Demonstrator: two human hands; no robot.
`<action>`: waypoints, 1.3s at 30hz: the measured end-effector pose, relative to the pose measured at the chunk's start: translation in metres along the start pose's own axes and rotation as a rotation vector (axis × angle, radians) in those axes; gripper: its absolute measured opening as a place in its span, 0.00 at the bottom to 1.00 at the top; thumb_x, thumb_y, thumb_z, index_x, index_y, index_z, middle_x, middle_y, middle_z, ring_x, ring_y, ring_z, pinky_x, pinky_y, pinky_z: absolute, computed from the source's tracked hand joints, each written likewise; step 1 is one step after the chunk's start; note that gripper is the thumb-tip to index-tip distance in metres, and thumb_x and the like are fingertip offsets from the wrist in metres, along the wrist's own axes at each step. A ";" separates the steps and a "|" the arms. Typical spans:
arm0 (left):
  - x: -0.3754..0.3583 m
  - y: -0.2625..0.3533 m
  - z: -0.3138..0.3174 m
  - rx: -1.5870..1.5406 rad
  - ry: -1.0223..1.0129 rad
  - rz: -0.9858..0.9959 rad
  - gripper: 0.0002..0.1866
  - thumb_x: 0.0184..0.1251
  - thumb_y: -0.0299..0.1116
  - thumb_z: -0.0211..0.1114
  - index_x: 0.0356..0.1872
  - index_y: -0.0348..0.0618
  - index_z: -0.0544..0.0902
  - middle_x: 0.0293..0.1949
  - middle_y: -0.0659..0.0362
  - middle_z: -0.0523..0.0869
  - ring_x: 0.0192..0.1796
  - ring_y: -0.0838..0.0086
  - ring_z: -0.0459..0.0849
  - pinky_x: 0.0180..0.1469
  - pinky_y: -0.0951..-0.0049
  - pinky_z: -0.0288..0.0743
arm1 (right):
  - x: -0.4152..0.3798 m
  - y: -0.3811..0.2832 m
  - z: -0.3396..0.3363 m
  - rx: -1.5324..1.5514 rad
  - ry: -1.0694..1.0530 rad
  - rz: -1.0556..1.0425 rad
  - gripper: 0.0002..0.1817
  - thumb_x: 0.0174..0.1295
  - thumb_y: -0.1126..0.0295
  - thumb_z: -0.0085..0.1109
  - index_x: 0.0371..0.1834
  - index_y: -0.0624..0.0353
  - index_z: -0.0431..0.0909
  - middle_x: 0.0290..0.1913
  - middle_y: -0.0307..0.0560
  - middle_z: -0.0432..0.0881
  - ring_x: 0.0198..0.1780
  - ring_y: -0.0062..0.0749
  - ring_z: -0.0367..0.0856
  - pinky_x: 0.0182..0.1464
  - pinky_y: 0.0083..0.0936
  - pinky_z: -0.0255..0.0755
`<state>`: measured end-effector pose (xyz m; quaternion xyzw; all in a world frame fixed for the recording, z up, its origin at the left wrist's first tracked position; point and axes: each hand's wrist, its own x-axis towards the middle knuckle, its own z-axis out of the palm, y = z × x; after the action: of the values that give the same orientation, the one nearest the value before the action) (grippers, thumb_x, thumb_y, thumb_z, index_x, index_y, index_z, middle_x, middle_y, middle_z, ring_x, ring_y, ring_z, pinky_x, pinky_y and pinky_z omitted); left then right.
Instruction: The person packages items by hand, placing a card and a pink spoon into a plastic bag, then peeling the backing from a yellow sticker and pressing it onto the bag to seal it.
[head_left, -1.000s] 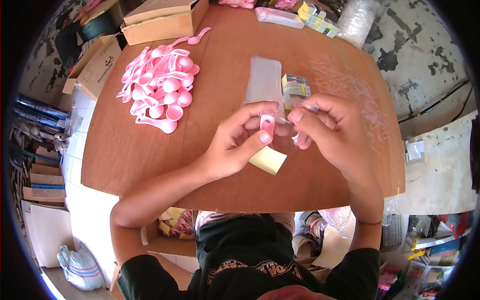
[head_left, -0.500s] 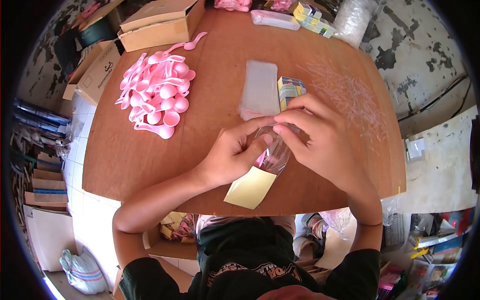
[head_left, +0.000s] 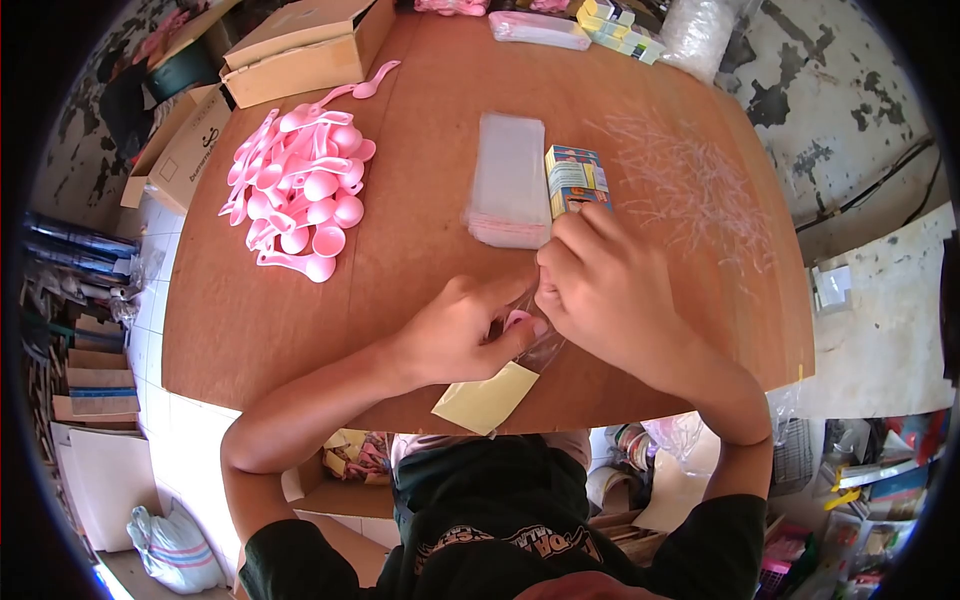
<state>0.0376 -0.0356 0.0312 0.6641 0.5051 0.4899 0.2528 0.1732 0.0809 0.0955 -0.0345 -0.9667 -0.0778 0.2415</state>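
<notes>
Near the table's front edge my left hand (head_left: 462, 328) is closed on a clear plastic bag (head_left: 546, 352), its thumb across the front. Inside the bag a bit of a pink spoon (head_left: 517, 319) shows beside the thumb; the rest is covered by my fingers. A pale yellow card (head_left: 486, 397) sticks out below my left hand. My right hand (head_left: 606, 290) has its fingers curled and pinched together at the bag's upper end, touching the left fingertips. Beyond my hands lie a stack of flat clear bags (head_left: 508, 180) and a small printed box (head_left: 577, 178).
A heap of pink spoons (head_left: 305, 185) lies on the left of the wooden table (head_left: 420, 200). Thin clear strips (head_left: 700, 180) are scattered at the right. A cardboard box (head_left: 305, 55) stands at the back left, and a roll of clear plastic (head_left: 697, 38) at the back right.
My right fingers have curled in tighter at the bag's top and moved slightly down. My left hand and the card have shifted a little left. The view has moved slightly.
</notes>
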 end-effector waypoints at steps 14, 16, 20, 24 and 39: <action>0.003 -0.016 -0.002 -0.533 0.173 -0.319 0.24 0.73 0.32 0.55 0.68 0.39 0.65 0.29 0.66 0.82 0.34 0.88 0.78 0.34 0.83 0.72 | -0.006 0.155 0.049 1.633 0.041 1.055 0.07 0.61 0.62 0.54 0.32 0.53 0.73 0.31 0.35 0.76 0.33 0.21 0.74 0.36 0.23 0.71; 0.002 -0.021 0.002 -0.572 0.192 -0.353 0.25 0.73 0.32 0.55 0.69 0.39 0.64 0.29 0.66 0.82 0.31 0.89 0.75 0.32 0.84 0.69 | -0.004 0.219 0.068 1.420 0.157 1.168 0.09 0.60 0.61 0.55 0.32 0.54 0.75 0.31 0.39 0.79 0.32 0.25 0.77 0.36 0.25 0.73; 0.006 -0.020 0.004 -0.609 0.179 -0.366 0.26 0.74 0.32 0.55 0.70 0.39 0.62 0.32 0.65 0.83 0.34 0.87 0.77 0.35 0.83 0.71 | 0.011 0.290 0.085 -0.164 0.387 0.873 0.09 0.57 0.63 0.57 0.31 0.57 0.81 0.30 0.51 0.84 0.34 0.42 0.84 0.37 0.34 0.76; 0.004 -0.021 0.003 -0.624 0.145 -0.380 0.27 0.74 0.33 0.55 0.70 0.39 0.61 0.34 0.65 0.83 0.37 0.87 0.79 0.37 0.83 0.71 | 0.018 0.323 0.125 -0.076 0.224 0.723 0.07 0.55 0.68 0.56 0.32 0.56 0.83 0.32 0.56 0.83 0.38 0.50 0.83 0.41 0.37 0.76; 0.002 -0.007 0.003 -0.712 0.211 -0.233 0.28 0.74 0.33 0.53 0.71 0.39 0.57 0.37 0.61 0.82 0.37 0.83 0.79 0.42 0.79 0.76 | 0.028 0.179 0.022 0.765 -0.006 0.556 0.16 0.58 0.60 0.64 0.46 0.57 0.82 0.42 0.40 0.86 0.44 0.25 0.82 0.46 0.24 0.74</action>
<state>0.0374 -0.0307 0.0251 0.4191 0.3988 0.6680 0.4681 0.1569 0.2623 0.1132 -0.2008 -0.8808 0.3514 0.2457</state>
